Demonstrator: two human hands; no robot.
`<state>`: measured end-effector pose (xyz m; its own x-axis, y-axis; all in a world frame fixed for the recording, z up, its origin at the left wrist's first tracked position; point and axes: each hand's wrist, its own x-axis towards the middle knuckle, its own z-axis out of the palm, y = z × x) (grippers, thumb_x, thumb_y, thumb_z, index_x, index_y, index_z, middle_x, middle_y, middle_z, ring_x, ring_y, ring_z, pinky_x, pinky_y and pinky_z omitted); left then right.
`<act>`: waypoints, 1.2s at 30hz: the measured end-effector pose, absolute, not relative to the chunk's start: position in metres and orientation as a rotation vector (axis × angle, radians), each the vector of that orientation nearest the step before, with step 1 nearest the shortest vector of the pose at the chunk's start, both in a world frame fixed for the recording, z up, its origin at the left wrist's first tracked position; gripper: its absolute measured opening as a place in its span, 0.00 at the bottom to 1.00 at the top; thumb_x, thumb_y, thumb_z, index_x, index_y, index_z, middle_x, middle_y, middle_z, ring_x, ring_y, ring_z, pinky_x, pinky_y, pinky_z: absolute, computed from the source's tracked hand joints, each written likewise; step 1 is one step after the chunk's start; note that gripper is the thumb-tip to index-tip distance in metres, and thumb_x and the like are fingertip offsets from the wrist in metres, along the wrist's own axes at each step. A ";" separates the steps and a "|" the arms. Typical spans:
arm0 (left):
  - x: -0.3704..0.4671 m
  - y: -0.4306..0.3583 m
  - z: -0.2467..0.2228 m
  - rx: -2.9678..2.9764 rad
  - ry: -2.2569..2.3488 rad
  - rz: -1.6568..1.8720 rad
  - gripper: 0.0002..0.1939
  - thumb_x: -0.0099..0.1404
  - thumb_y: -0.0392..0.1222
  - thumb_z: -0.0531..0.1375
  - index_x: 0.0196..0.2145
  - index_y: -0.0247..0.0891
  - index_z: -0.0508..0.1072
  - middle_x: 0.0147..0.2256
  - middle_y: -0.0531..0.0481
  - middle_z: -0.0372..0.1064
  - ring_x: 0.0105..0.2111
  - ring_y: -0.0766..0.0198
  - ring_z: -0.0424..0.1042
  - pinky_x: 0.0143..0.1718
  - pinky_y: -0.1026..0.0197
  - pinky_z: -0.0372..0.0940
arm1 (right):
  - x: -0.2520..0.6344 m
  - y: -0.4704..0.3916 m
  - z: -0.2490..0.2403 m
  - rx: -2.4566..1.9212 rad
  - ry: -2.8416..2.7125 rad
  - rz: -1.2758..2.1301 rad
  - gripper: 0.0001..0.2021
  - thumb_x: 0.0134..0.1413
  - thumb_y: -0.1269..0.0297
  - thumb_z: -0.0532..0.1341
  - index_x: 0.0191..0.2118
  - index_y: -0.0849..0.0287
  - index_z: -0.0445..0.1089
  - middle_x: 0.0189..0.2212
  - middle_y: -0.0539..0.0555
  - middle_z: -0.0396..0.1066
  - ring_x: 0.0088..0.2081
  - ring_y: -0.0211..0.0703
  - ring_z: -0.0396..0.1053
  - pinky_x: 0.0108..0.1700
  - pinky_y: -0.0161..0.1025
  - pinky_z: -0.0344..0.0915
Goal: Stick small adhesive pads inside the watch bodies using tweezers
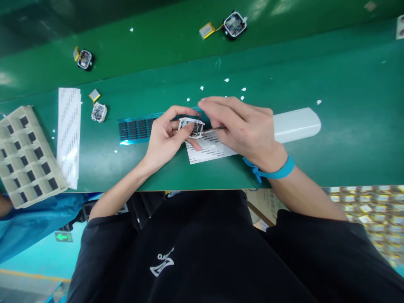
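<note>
Green bench [347, 126], small white open casing [191, 127]

Bright overhead light, soft shadows, glare patches, edges warped

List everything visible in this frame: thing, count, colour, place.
Small square device: 1, white, in the left hand.
Thin tool: 1, metal, in the right hand, tip at the device.
Paper slip: 1, white, under the hands.
Sticker sheet: 1, blue with dark pads, left of the hands.
Other devices: 3, dark or white, with yellow batteries, on the belt.
Tray: 1, grey, far left.
Strip sheet: 1, white, beside the tray.
Long block: 1, white, right.
Table: green.
Left hand, right hand, blue wristband.
</note>
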<state>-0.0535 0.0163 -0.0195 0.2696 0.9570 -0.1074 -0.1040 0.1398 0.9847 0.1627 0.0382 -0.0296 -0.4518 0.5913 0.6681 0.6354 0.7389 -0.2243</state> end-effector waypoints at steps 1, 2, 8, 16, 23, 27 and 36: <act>-0.054 0.016 -0.020 1.150 0.992 0.979 0.22 0.66 0.62 0.73 0.47 0.45 0.77 0.34 0.52 0.82 0.25 0.59 0.83 0.24 0.61 0.76 | 0.164 0.038 -0.031 -0.918 -2.217 -0.053 0.20 0.74 0.78 0.55 0.60 0.52 0.76 0.54 0.51 0.84 0.45 0.43 0.83 0.37 0.38 0.75; -0.053 0.016 -0.020 1.158 0.997 0.985 0.23 0.66 0.62 0.73 0.46 0.44 0.76 0.33 0.53 0.82 0.26 0.58 0.84 0.23 0.61 0.76 | 0.166 0.038 -0.032 -0.927 -2.262 -0.031 0.19 0.75 0.75 0.55 0.60 0.51 0.77 0.54 0.51 0.84 0.46 0.44 0.83 0.37 0.39 0.76; -0.049 0.014 -0.024 1.266 1.013 1.087 0.22 0.70 0.62 0.70 0.45 0.44 0.70 0.32 0.54 0.81 0.25 0.61 0.84 0.21 0.62 0.77 | 0.171 0.035 -0.031 -0.980 -2.390 0.028 0.18 0.77 0.71 0.53 0.57 0.53 0.79 0.53 0.52 0.84 0.48 0.46 0.84 0.42 0.40 0.80; -0.038 -0.006 -0.021 1.487 1.208 1.281 0.11 0.74 0.47 0.69 0.44 0.41 0.72 0.31 0.57 0.81 0.27 0.67 0.84 0.29 0.68 0.80 | 0.164 0.020 -0.029 -0.991 -2.390 0.220 0.17 0.75 0.72 0.56 0.61 0.56 0.77 0.56 0.58 0.83 0.48 0.50 0.85 0.41 0.41 0.82; -0.038 -0.007 -0.017 1.518 1.078 1.387 0.09 0.77 0.45 0.67 0.41 0.41 0.71 0.29 0.60 0.76 0.22 0.73 0.79 0.26 0.73 0.76 | 0.154 0.016 -0.011 -0.991 -2.121 0.500 0.13 0.76 0.67 0.57 0.52 0.55 0.80 0.41 0.52 0.86 0.32 0.41 0.81 0.35 0.39 0.77; -0.039 -0.007 -0.013 1.519 1.011 1.319 0.11 0.78 0.47 0.66 0.41 0.42 0.69 0.30 0.59 0.77 0.22 0.71 0.80 0.26 0.71 0.77 | 0.148 0.018 -0.003 -1.092 -1.871 0.855 0.11 0.73 0.54 0.65 0.40 0.53 0.78 0.23 0.45 0.74 0.21 0.35 0.65 0.27 0.39 0.66; -0.040 -0.003 -0.016 1.599 1.020 1.228 0.10 0.76 0.45 0.68 0.52 0.42 0.77 0.39 0.54 0.85 0.31 0.66 0.84 0.34 0.63 0.78 | 0.155 0.027 0.005 -1.065 -1.711 1.139 0.14 0.71 0.48 0.67 0.34 0.49 0.76 0.19 0.44 0.69 0.24 0.41 0.69 0.29 0.42 0.66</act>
